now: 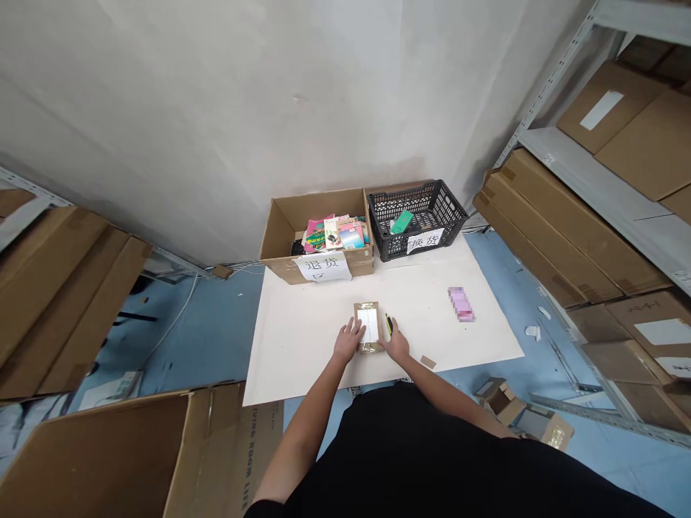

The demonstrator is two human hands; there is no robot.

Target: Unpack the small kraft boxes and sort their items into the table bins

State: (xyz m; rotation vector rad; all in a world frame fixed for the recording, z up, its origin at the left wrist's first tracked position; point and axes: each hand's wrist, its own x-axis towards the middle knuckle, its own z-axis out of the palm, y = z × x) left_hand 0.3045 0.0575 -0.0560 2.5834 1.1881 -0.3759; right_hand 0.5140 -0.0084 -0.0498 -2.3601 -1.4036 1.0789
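Note:
A small cardboard box (369,326) with a white label on top and shiny tape at its ends lies on the white table (302,345). My left hand (348,340) rests on the box's left side, fingers spread over its edge and label. On the other side, my right hand (396,344) has its thumb against the box's right edge. A yellow-and-black utility knife (389,324) points away from me between the thumb and fingers of that hand. Whether its blade is out is too small to tell.
Behind stand an open carton (281,266) of books and a black plastic crate (421,251) with a green item. A blurred purple item (461,304) and a brown cardboard scrap (428,362) lie to the right. A large open carton (216,446) and loaded shelves (572,137) flank the table.

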